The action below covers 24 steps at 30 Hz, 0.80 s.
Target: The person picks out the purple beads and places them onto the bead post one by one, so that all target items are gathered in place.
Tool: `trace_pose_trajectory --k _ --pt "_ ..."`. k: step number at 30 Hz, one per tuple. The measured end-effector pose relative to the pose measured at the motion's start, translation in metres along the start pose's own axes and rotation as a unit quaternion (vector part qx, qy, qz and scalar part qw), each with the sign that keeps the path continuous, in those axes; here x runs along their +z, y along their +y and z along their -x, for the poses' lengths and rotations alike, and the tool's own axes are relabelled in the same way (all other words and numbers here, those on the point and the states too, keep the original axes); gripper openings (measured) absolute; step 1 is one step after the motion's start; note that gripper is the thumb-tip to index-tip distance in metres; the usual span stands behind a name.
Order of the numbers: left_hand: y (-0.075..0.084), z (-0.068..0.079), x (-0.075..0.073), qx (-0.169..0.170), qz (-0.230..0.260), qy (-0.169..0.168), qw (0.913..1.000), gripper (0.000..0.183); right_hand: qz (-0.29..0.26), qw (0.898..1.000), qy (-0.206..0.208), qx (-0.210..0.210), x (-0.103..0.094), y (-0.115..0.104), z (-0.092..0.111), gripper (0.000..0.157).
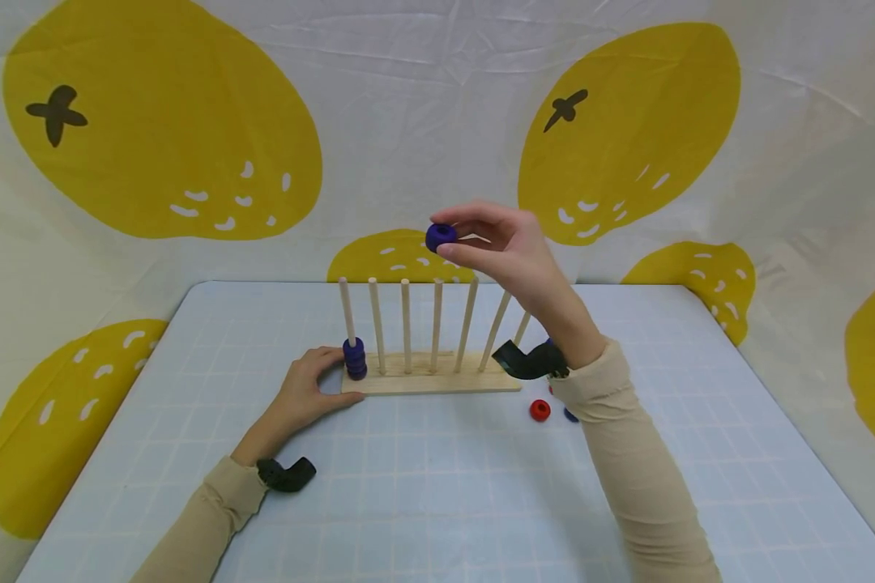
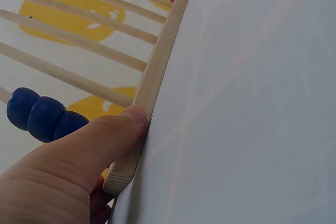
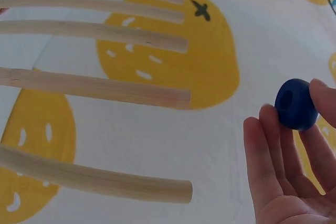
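Note:
Raised above the peg tops, my right hand (image 1: 506,247) pinches a blue bead (image 1: 441,236) between thumb and fingers. The bead's hole shows in the right wrist view, where the same blue bead (image 3: 296,104) is apart from every peg. Below stands a wooden peg rack (image 1: 430,384) with several upright pegs. Several blue beads (image 1: 355,359) are stacked on its leftmost peg. My left hand (image 1: 308,389) grips the left end of the rack's base, thumb (image 2: 123,124) along the front edge and fingers behind, partly hidden.
A red bead (image 1: 540,410) lies on the table right of the rack. Beside it a blue bead (image 1: 571,414) is partly covered by the right sleeve, with other beads mostly hidden there. A lemon-patterned cloth (image 1: 423,121) hangs behind the table (image 1: 423,494).

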<state>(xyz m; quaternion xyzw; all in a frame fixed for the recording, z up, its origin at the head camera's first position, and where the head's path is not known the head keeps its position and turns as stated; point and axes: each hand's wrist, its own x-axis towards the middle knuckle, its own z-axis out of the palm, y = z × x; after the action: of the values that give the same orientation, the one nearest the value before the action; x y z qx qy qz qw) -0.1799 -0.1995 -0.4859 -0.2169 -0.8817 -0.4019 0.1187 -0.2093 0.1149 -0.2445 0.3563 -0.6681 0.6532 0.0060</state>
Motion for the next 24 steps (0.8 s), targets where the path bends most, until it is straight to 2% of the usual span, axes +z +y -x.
trace_pose_trajectory --k 12,24 --pt "0.001 0.000 0.000 0.008 0.001 0.001 1.0000 0.064 -0.016 0.998 -0.037 -0.047 0.020 0.009 -0.019 0.030" --pt "0.001 0.001 0.000 0.016 -0.004 0.007 0.9998 0.061 -0.005 0.994 -0.074 -0.079 0.037 0.024 -0.031 0.030"
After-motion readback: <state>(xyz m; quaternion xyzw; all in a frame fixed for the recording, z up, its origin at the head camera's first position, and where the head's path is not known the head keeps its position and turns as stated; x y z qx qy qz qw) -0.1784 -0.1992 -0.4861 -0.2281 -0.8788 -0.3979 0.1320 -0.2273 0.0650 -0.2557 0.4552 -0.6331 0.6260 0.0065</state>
